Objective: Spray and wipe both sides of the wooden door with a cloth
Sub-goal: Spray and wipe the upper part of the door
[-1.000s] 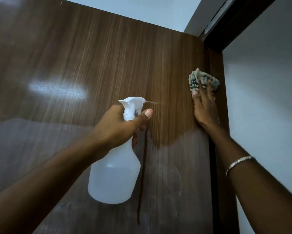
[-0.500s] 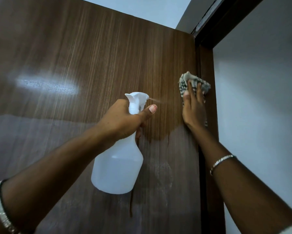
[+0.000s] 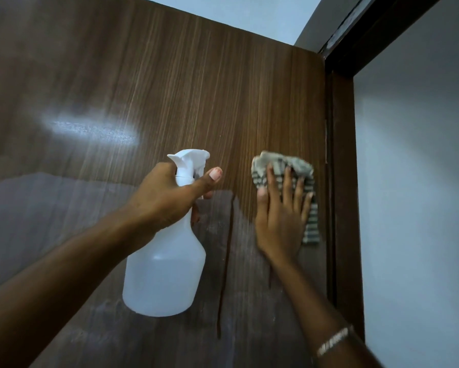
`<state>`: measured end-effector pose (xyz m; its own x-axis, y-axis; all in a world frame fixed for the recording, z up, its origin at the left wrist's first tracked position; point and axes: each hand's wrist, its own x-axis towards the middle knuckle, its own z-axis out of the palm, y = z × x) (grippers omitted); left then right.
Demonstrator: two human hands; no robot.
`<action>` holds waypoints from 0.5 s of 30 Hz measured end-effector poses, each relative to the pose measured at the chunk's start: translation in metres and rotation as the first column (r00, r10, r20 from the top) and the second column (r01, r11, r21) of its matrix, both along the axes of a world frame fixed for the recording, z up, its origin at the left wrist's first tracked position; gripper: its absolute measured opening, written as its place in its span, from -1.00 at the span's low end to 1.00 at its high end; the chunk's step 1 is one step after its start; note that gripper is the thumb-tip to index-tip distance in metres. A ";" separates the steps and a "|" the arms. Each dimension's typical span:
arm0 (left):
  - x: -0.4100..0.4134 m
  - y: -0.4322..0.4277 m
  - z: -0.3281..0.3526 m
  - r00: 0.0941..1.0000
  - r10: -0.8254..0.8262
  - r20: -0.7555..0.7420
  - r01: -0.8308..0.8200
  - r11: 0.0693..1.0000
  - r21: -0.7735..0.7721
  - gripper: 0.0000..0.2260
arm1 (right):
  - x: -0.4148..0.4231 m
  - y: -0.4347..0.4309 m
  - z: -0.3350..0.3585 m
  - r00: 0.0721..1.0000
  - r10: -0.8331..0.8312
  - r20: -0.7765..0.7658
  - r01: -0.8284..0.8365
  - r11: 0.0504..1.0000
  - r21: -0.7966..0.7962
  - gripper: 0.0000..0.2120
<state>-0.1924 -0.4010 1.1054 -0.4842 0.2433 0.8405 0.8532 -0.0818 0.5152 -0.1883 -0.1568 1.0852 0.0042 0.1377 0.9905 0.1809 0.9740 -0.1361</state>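
Pressing cloth [image 3: 284, 166] flat to wooden door [image 3: 170, 88] with right hand [image 3: 281, 221], fingers spread, beside frame [image 3: 342, 181]. Left hand [image 3: 167, 200] curled round spray bottle [image 3: 164, 274] neck. Wiping step, first face. Next, probably: sweep down across drip streak [image 3: 227, 261].

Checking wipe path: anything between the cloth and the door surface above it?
Nothing visible. The right hand presses the cloth flat on the door; the panel above is bare. The left hand holds the spray bottle off to the left.
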 end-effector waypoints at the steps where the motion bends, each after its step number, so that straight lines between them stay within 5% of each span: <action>1: -0.001 -0.002 0.000 1.000 0.011 -0.004 -0.011 1.000 -0.008 -0.53 | 0.001 0.001 0.026 1.000 -0.005 0.000 0.005 1.000 -0.015 -0.46; 6: -0.003 -0.017 -0.003 1.000 -0.003 -0.015 0.003 1.000 0.012 -0.57 | -0.011 -0.021 0.133 1.000 -0.012 -0.004 0.012 0.998 -0.067 -0.43; 12: 0.001 -0.022 -0.005 0.996 -0.083 -0.029 0.085 0.995 0.054 -0.66 | -0.029 -0.063 0.059 0.987 -0.058 0.153 -0.006 0.922 0.388 -0.46; 15: 0.002 -0.021 -0.007 0.997 -0.075 0.019 0.074 0.997 0.028 -0.62 | -0.001 -0.020 0.042 0.967 -0.095 0.238 -0.007 0.920 0.392 -0.47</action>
